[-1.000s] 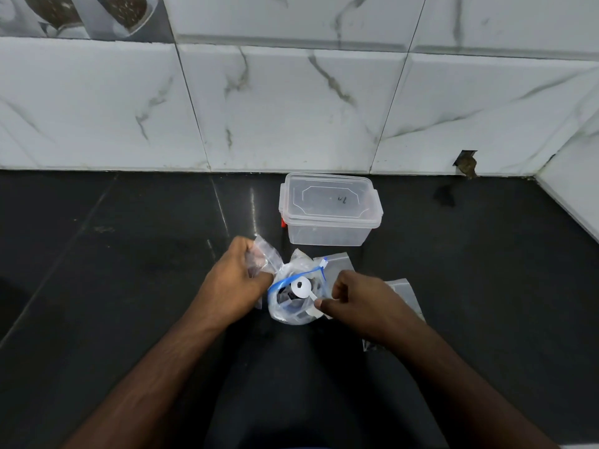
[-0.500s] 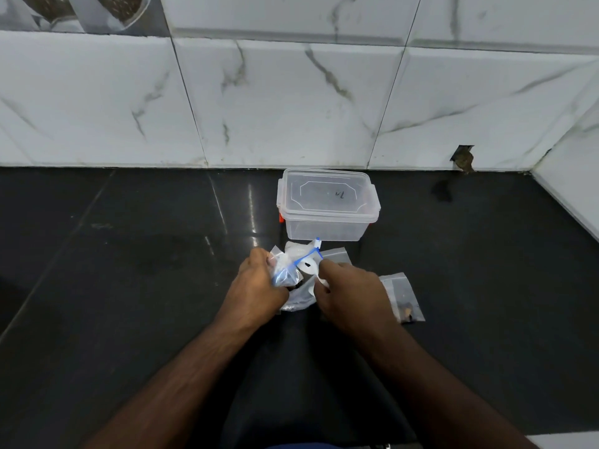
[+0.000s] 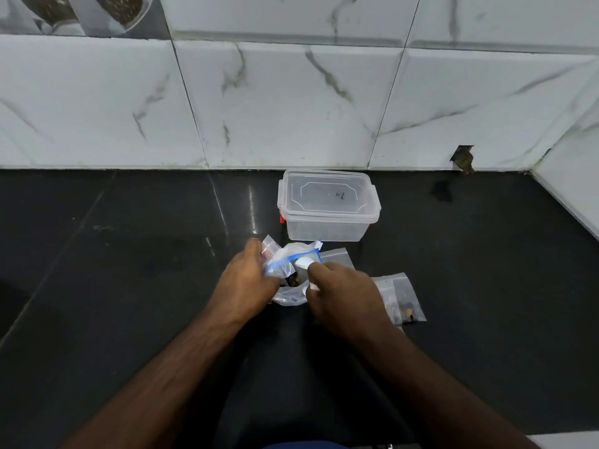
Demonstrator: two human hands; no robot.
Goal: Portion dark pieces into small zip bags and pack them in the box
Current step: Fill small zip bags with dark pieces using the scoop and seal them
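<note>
On the dark counter [image 3: 129, 286] we see the left hand [image 3: 246, 280] curled shut, its fingers pinching a small clear zip bag [image 3: 269, 246] along with the left edge of a larger clear bag with a blue zip strip [image 3: 287, 259]. That larger bag sits between our two hands, its mouth held up and its lower part [image 3: 290, 299] sagging onto the counter; dark pieces [image 3: 293, 280] show inside it, just beside the left fingertips. A white scoop [image 3: 304, 264] pokes into the bag's mouth. The right hand [image 3: 343, 293] is closed around the scoop, thumb and fingers pressed on it. Behind the bags stands the lidded clear plastic box [image 3: 327, 205], apart from both hands. Just right of the right hand lies a filled small zip bag [image 3: 400, 299] flat on the counter, and another flat bag [image 3: 335, 257] lies beneath the knuckles.
</note>
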